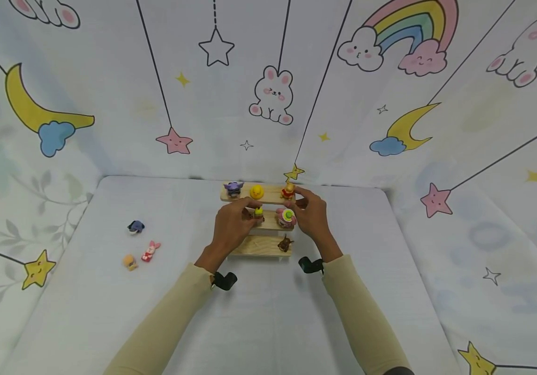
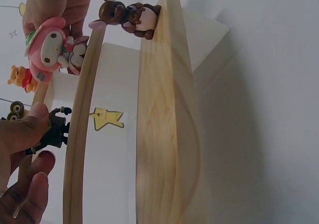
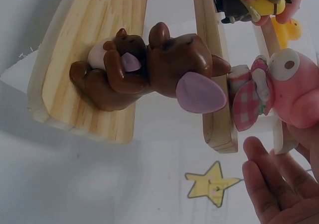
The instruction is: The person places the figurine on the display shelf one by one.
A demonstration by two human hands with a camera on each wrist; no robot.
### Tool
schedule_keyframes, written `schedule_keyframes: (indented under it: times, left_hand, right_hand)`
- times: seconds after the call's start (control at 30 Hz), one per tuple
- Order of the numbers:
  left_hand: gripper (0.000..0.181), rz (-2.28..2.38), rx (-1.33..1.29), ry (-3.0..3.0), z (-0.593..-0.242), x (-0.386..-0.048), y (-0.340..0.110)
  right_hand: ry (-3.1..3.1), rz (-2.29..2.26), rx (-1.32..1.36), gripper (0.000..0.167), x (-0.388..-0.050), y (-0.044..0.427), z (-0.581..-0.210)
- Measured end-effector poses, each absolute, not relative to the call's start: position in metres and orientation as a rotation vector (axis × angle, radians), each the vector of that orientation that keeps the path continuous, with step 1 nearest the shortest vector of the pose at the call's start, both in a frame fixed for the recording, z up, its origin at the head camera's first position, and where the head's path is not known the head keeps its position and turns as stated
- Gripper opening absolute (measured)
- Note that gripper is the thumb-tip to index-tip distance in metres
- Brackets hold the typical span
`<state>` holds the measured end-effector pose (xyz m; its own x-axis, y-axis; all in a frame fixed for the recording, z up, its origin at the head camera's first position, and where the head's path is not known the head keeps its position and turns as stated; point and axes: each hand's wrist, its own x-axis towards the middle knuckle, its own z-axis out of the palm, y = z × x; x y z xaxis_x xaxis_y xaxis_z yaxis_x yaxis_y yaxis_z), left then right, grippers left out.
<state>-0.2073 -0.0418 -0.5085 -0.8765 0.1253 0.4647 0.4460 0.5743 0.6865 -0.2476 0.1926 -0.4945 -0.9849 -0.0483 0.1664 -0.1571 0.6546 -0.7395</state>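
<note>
My left hand (image 1: pixel 233 224) pinches a small minion figurine (image 2: pixel 56 130) between thumb and fingers, at the middle tier of a wooden stepped shelf (image 1: pixel 258 247). The minion is upright, its feet at that tier's board. At the same tier's right end sits a pink-hooded figurine (image 3: pixel 294 92). Beside it is my right hand (image 1: pixel 314 211), fingers extended in the right wrist view; whether they touch it I cannot tell. A brown kangaroo figurine (image 3: pixel 172 72) sits on the lowest tier's right end. The top tier holds a purple figurine (image 1: pixel 233 189), a yellow one (image 1: pixel 256 192) and a red-shirted bear (image 1: pixel 288 192).
Left of the shelf, on the white-covered table (image 1: pixel 268 323), lie a blue-grey figurine (image 1: pixel 135 227), a pink-and-red one (image 1: pixel 150 251) and a tan one (image 1: pixel 129 262). A printed cloth backdrop (image 1: pixel 230 114) rises behind the shelf.
</note>
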Motion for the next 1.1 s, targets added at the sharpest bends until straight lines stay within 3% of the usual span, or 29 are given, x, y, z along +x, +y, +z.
schedule_keyframes:
  times: [0.6,1.1]
  left_hand:
    - [0.042,-1.213,-0.439,-2.476,-0.511,-0.204,-0.048]
    - [0.050,-1.193,-0.376,-2.437,-0.512,-0.191,-0.083]
  right_hand:
    - [-2.731,1.255,0.175,0.056,-0.248,0.193,-0.494]
    - [-2.724,1.267,0.177,0.054,-0.247,0.192,-0.493]
